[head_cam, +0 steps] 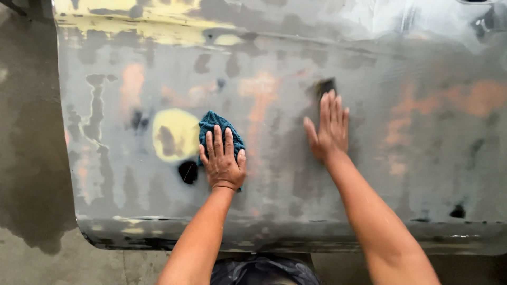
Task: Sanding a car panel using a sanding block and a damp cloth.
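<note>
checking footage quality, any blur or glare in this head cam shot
Head view: right hand is slightly motion-blurred, as is the dark pad under its fingertips; left hand on the blue cloth is sharper; soft glare washes the wet panel at the upper right; no hard shadows.
</note>
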